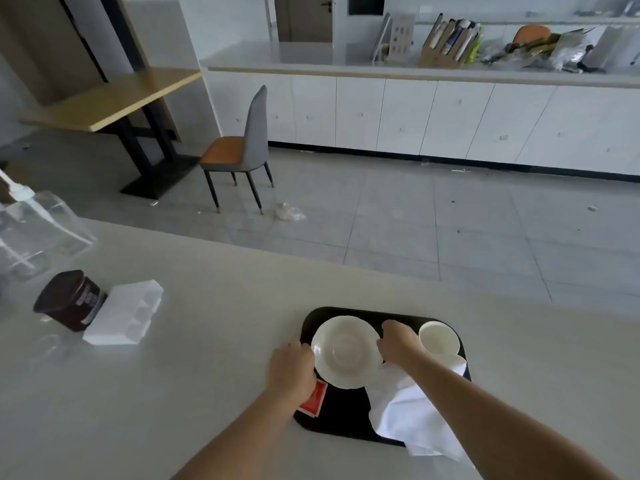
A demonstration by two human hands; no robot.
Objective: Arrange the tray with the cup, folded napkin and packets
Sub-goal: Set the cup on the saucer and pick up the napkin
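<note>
A black tray [341, 422] lies on the pale counter in front of me. On it sits a white saucer [346, 351], gripped at its left rim by my left hand [292, 370] and at its right rim by my right hand [398, 342]. A white cup [439, 338] stands at the tray's far right corner. A white napkin [412, 410] lies loosely across the tray's right side, partly under my right forearm. A red packet [313, 400] rests at the tray's left, half hidden by my left wrist.
A dark jar [69, 299] and a white foam block [124, 311] sit at the counter's left, with clear plastic containers [38, 226] behind them. Beyond the counter's far edge are floor tiles, a chair [242, 150] and white cabinets.
</note>
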